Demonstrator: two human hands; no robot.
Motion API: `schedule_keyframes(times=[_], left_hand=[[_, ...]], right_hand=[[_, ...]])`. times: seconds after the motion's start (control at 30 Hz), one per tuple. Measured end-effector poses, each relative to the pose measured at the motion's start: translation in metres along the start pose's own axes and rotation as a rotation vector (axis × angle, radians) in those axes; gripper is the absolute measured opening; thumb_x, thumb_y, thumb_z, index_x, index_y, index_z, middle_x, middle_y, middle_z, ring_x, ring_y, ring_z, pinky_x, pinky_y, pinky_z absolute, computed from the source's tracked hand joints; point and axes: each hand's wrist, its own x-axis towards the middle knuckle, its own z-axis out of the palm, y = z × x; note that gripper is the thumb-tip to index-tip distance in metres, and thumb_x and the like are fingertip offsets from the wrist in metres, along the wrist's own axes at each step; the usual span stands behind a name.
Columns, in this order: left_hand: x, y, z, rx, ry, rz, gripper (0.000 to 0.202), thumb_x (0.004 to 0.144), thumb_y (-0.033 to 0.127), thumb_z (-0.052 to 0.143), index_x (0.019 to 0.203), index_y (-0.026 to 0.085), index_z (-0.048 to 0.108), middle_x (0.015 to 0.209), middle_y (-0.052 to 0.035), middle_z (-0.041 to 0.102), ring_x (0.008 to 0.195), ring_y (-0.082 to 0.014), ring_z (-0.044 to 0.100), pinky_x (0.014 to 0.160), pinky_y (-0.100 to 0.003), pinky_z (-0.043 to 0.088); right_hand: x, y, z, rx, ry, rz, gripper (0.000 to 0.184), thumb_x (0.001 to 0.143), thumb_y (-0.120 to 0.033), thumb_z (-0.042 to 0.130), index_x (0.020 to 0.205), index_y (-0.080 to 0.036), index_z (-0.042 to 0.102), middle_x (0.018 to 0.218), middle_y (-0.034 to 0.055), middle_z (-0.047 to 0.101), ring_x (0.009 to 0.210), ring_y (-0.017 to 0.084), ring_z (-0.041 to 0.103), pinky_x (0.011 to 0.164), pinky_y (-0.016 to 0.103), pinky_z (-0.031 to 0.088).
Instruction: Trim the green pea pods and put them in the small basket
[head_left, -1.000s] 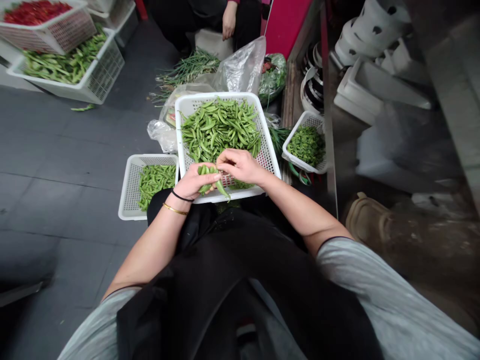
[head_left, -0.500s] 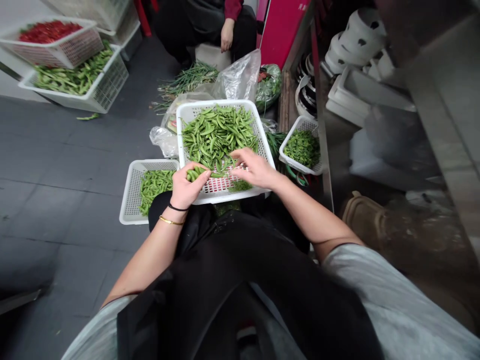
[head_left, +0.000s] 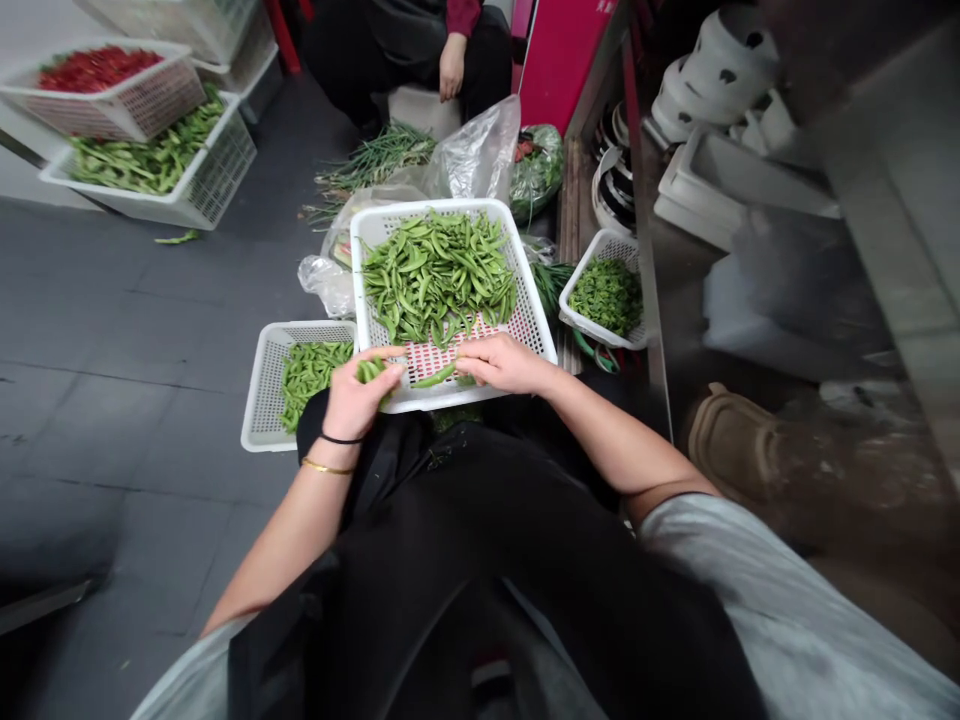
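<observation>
A large white basket [head_left: 537, 322] of green pea pods [head_left: 439, 272] rests on my lap. My left hand [head_left: 357, 396] is closed around a small bunch of pods [head_left: 370, 369] at the basket's near left corner. My right hand [head_left: 501, 362] lies at the near rim, its fingers pinched on the end of a single pod [head_left: 438, 377] that lies over the bare mesh. A smaller white basket [head_left: 264, 388] with trimmed pods [head_left: 309, 370] stands on the floor just left of my left hand.
A small basket of green trimmings [head_left: 607, 296] stands at the right by a metal cabinet [head_left: 750, 330]. Plastic bags [head_left: 474, 152] and long green stalks [head_left: 371, 158] lie beyond. A seated person's hand [head_left: 451, 66] shows at the top. Baskets of beans [head_left: 154, 165] and red chillies [head_left: 97, 72] stand far left.
My right hand drew back from the pile to the near rim with one pod. My left hand moved slightly down and left, its bunch of pods still in it.
</observation>
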Motion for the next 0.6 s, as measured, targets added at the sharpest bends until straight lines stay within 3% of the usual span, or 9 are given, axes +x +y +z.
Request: schedule_keyframes(times=[0.1,0.17,0.2,0.23,0.3,0.37,0.4,0.5,0.6], left_hand=[[0.005,0.014,-0.007,0.267,-0.187,0.119,0.033,0.063,0.033,0.078,0.09,0.015,0.07,0.064,0.001,0.061,0.051,-0.0078,0.049,0.048,-0.02,0.039],[0.007,0.018,-0.003,0.345,-0.368,0.149,0.03,0.06,0.033,0.08,0.08,0.015,0.069,0.061,0.0019,0.06,0.053,-0.0083,0.049,0.05,-0.02,0.04],[0.008,0.017,0.0,0.337,-0.379,0.148,0.028,0.06,0.034,0.08,0.075,0.015,0.067,0.059,0.0023,0.059,0.052,-0.0082,0.049,0.05,-0.02,0.04],[0.01,0.015,0.003,0.292,-0.32,0.138,0.026,0.061,0.034,0.079,0.071,0.015,0.064,0.058,0.0028,0.057,0.051,-0.0079,0.048,0.048,-0.019,0.039],[0.014,0.006,0.001,0.107,-0.059,0.094,0.024,0.065,0.034,0.075,0.07,0.016,0.059,0.054,0.0039,0.054,0.045,-0.0073,0.046,0.042,-0.019,0.037],[0.019,-0.002,-0.005,-0.119,0.177,0.042,0.022,0.068,0.032,0.071,0.071,0.018,0.055,0.051,0.0048,0.052,0.039,-0.0074,0.045,0.038,-0.02,0.036],[0.021,-0.004,-0.009,-0.214,0.23,0.011,0.021,0.069,0.03,0.07,0.07,0.018,0.054,0.049,0.0049,0.052,0.037,-0.0078,0.045,0.036,-0.02,0.036],[0.027,-0.005,-0.015,-0.374,0.152,-0.128,0.02,0.065,0.026,0.069,0.065,0.017,0.052,0.052,0.0015,0.058,0.038,-0.0091,0.049,0.036,-0.02,0.038],[0.027,-0.003,-0.01,-0.448,-0.016,-0.277,0.02,0.059,0.022,0.072,0.066,0.015,0.055,0.058,-0.0023,0.064,0.041,-0.0106,0.053,0.035,-0.02,0.038]], right_hand=[[0.003,-0.004,0.006,-0.031,-0.096,-0.054,0.028,0.091,-0.028,0.044,0.067,-0.016,0.052,0.062,-0.0026,0.049,0.058,0.009,0.043,0.06,0.021,0.03],[0.006,-0.005,0.013,-0.028,-0.067,-0.055,0.028,0.091,-0.029,0.043,0.069,-0.016,0.053,0.063,-0.0021,0.05,0.059,0.009,0.044,0.06,0.021,0.03],[0.008,-0.003,0.014,-0.014,-0.05,-0.051,0.028,0.092,-0.029,0.042,0.069,-0.016,0.053,0.063,-0.002,0.05,0.059,0.009,0.045,0.061,0.021,0.031],[0.008,0.001,0.014,0.007,-0.042,-0.039,0.029,0.092,-0.03,0.041,0.07,-0.016,0.054,0.063,-0.002,0.051,0.06,0.009,0.046,0.061,0.021,0.032],[0.006,0.018,0.006,0.041,-0.082,0.019,0.032,0.093,-0.031,0.039,0.072,-0.015,0.057,0.062,-0.0019,0.054,0.061,0.01,0.05,0.064,0.021,0.035],[0.004,0.042,-0.008,0.003,-0.202,0.141,0.031,0.091,-0.034,0.044,0.074,-0.015,0.061,0.064,-0.0009,0.059,0.063,0.011,0.054,0.065,0.021,0.038],[0.004,0.056,-0.015,-0.067,-0.286,0.224,0.026,0.087,-0.035,0.052,0.075,-0.015,0.064,0.068,0.0003,0.063,0.066,0.012,0.056,0.066,0.022,0.039],[0.019,0.091,-0.023,-0.362,-0.477,0.512,0.032,0.068,-0.042,0.073,0.089,-0.017,0.07,0.087,0.0061,0.07,0.08,0.02,0.063,0.07,0.027,0.043],[0.05,0.11,-0.006,-0.566,-0.401,0.68,0.038,0.078,-0.042,0.064,0.101,-0.013,0.07,0.106,0.0161,0.068,0.097,0.028,0.063,0.077,0.031,0.046]])
